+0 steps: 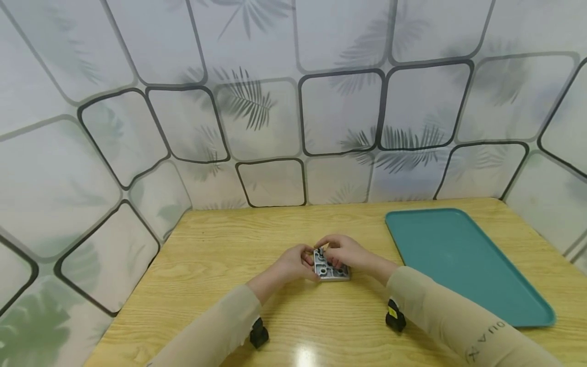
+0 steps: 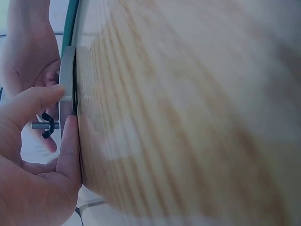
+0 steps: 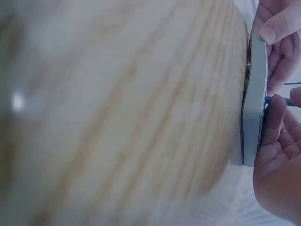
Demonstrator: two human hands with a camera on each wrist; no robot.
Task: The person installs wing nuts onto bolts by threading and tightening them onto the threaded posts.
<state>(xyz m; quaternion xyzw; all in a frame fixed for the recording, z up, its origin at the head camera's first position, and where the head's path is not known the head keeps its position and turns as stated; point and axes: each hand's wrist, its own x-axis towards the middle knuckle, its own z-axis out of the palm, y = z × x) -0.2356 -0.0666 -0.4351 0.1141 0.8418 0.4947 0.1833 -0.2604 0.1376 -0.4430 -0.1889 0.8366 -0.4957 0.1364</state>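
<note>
A silver-grey metal plate (image 1: pixel 333 278) with round bosses and recesses lies low over the wooden table, in front of me. My left hand (image 1: pixel 294 264) grips its left edge, thumb at the near side and fingers at the far side. From the plate's far left corner rises a threaded bolt (image 2: pixel 36 125) carrying a black wing nut (image 2: pixel 47 125). My right hand (image 1: pixel 347 252) reaches across the plate, its index finger and thumb curled around the wing nut. In the right wrist view, the bolt (image 3: pixel 288 101) shows between those fingers, while other right fingers cover part of the plate.
A teal tray (image 1: pixel 451 260) lies on the right of the wooden table (image 1: pixel 220 255). Patterned curtain-like walls (image 1: pixel 339 112) rise at the table's back and sides. Black devices (image 1: pixel 259 334) sit at both wrists under the sleeves.
</note>
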